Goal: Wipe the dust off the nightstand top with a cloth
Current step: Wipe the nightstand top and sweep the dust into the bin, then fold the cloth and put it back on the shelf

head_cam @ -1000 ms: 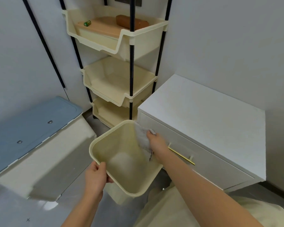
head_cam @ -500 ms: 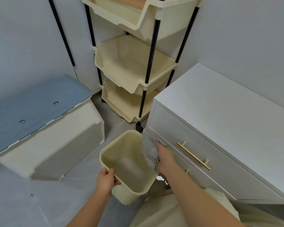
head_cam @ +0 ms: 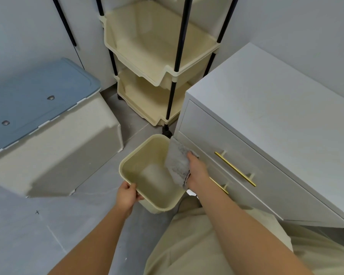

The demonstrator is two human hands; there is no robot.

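The right hand (head_cam: 197, 171) pinches a nubby grey cloth (head_cam: 177, 163) over the smooth cream plastic bin (head_cam: 145, 149); the left hand (head_cam: 127, 195) grips its near rim, beside the white nightstand (head_cam: 276, 108).

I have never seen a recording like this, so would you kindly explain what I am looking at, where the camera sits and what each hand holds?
There is no machine here, just a person working with two bare hands. The single camera is worn on the person's head and looks forward and down, which is why both forearms reach in from the bottom edge.

The left hand grips the near rim of a cream bin. The right hand has its fingers round a grey cloth, which it holds at the bin's right edge.

To the right stands the white nightstand, with gold drawer handles; the cloth is not yet on its top. Behind the bin is a cream shelf rack, and on the left a blue-lidded storage box.
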